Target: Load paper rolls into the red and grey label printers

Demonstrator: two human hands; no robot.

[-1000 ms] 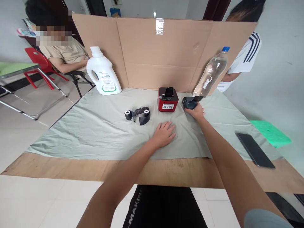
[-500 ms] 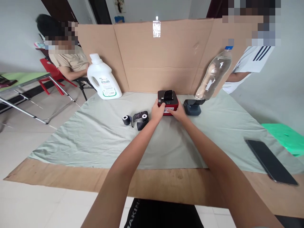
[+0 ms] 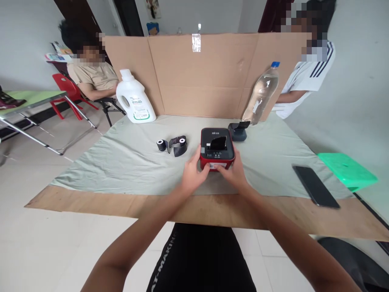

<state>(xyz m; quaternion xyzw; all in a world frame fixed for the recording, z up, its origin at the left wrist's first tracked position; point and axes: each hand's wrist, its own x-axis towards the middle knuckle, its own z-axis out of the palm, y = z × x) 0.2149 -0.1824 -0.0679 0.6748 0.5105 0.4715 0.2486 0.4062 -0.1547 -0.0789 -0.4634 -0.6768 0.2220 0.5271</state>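
A small red-and-black label printer (image 3: 216, 155) is held between my two hands, over the near middle of the cloth. From the slot in its top sticks a dark strip (image 3: 219, 142). My left hand (image 3: 195, 170) grips the left side, thumb on the front face by a white sticker. On the opposite side my right hand (image 3: 233, 170) is closed in the same way. Behind the printer to the right sits a dark blue device (image 3: 238, 134) with a black flap on top. Two black rolls (image 3: 180, 147) with white cores lie left of the printer, partly unwound.
A white detergent jug (image 3: 136, 101) and a tilted clear bottle (image 3: 261, 95) lean against the cardboard screen (image 3: 203, 77). A black phone (image 3: 316, 186) lies at the right. Beyond the table are a green stool (image 3: 346, 168) and two people, one on each side.
Both hands have drawn the label printer toward me, away from the cardboard. The rolls, jug, bottle and phone stay in place on the cloth while the view has shifted a little.
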